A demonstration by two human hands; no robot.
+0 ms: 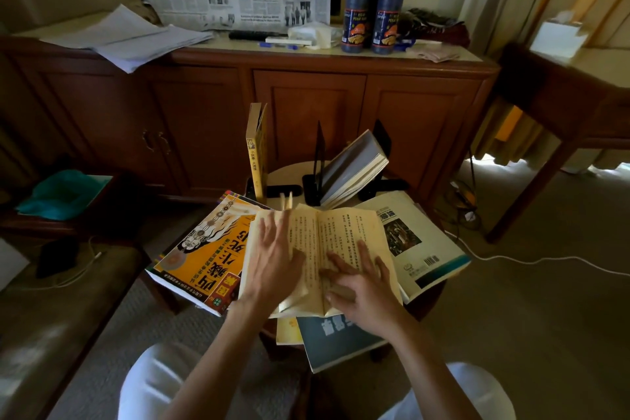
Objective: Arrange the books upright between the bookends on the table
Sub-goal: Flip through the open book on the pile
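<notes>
An open book with yellowed pages [344, 232] lies on the small round table [293, 170]. My left hand [272, 256] lies flat on its left pages, blurred by motion. My right hand [361, 280] presses its right page near the spine with spread fingers. A yellow book [256, 150] stands upright at the left black bookend [283, 190]. A grey-covered book [354, 167] leans between the middle bookend [318, 160] and the right bookend [381, 140]. An orange book [201, 249], a white book [419, 242] and a dark blue book [337, 337] lie flat.
A wooden cabinet [306, 106] stands close behind the table, with bottles [375, 3], papers and a newspaper on top. An upholstered seat [51, 317] is at the left, a side table [562, 95] at the right. A white cable [545, 259] crosses the carpet.
</notes>
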